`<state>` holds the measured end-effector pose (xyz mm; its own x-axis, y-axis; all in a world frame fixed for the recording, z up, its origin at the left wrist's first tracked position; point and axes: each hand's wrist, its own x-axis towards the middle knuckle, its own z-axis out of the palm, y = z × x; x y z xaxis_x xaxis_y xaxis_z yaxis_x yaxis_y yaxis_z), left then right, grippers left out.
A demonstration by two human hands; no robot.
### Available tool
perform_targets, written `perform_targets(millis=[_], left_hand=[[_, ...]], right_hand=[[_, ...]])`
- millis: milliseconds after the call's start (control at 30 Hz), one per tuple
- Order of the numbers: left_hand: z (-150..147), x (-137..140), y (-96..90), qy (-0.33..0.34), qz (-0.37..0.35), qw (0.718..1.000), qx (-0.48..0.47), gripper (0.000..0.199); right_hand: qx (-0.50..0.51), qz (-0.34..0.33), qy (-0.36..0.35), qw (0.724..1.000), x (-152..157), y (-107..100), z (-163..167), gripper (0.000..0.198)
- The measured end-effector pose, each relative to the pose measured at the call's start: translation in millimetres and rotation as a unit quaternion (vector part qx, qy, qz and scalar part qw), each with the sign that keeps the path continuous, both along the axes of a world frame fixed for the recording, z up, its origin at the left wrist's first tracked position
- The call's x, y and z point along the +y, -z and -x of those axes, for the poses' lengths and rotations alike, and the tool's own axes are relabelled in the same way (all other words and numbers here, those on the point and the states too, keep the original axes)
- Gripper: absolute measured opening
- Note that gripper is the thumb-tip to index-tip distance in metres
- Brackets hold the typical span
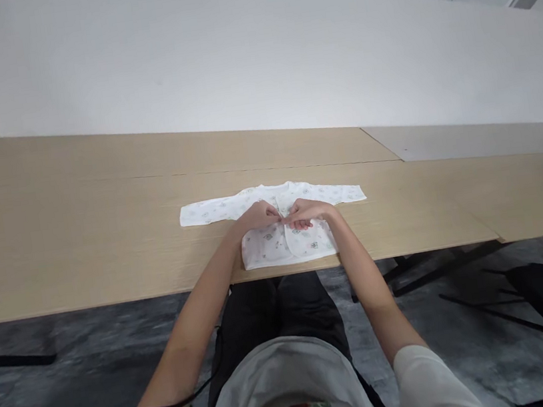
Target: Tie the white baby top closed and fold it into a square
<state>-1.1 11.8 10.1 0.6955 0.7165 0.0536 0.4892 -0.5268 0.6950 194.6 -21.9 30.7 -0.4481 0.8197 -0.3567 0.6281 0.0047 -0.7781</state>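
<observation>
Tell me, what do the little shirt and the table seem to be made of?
The little shirt looks like soft, matt cloth, perhaps cotton: it lies flat and limp, with small printed motifs. The table seems to be wood or wood-look board with a smooth, pale tan finish; faint lines resemble grain, though laminate is possible.

Small white printed top (264, 250) lies flat on wooden table (80, 244), sleeves spread sideways. Left hand (259, 214) and right hand (306, 211) pinch its front opening, fingertips meeting. White partition (181, 61) behind.
</observation>
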Motion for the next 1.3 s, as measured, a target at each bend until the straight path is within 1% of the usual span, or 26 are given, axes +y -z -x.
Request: perform_targets(millis=[67,100,133,300,433,500,733,933,1133,1300], left_hand=[[1.3,0.7,0.6,0.057,0.022,0.998,-0.001,0.023],[0.6,1.1,1.2,0.068,0.027,0.997,-0.007,0.024],[-0.7,1.2,1.9,0.070,0.027,0.997,-0.011,0.025],[-8.6,-4.0,4.3,0.031,0.022,0.999,-0.014,0.026],[-8.7,-6.3,3.4,0.055,0.018,0.998,-0.019,0.023],[-7.5,-4.7,3.3,0.072,0.021,0.997,-0.027,0.021],[-4.8,1.6,6.9,0.107,0.059,0.991,-0.059,0.019],[-3.5,1.0,4.5,0.098,0.083,0.988,-0.083,0.022],[-2.7,0.8,2.7,0.104,0.103,0.985,-0.094,0.026],[-3.8,3.6,7.4,0.100,0.135,0.978,-0.124,0.024]], right_hand=[[-0.027,0.019,-0.016,0.999,-3.1,-3.0,4.2,0.036],[-0.033,0.022,-0.015,0.999,-3.6,-3.5,5.4,0.035],[-0.033,0.023,-0.015,0.999,-3.6,-3.7,5.5,0.032],[0.005,0.035,-0.016,0.999,-1.2,-4.7,-5.7,0.018],[0.031,0.060,-0.010,0.998,-0.5,-6.1,-13.1,0.011],[0.040,0.067,-0.013,0.997,-0.8,-6.8,-13.4,0.012],[0.055,0.049,-0.018,0.997,-1.5,-7.5,-10.4,0.015],[0.082,0.031,-0.020,0.996,3.0,-2.0,-15.2,0.018],[0.077,0.043,-0.003,0.996,0.9,-6.4,-14.5,0.016],[0.076,0.041,-0.026,0.996,2.6,-2.4,-13.4,0.014]])
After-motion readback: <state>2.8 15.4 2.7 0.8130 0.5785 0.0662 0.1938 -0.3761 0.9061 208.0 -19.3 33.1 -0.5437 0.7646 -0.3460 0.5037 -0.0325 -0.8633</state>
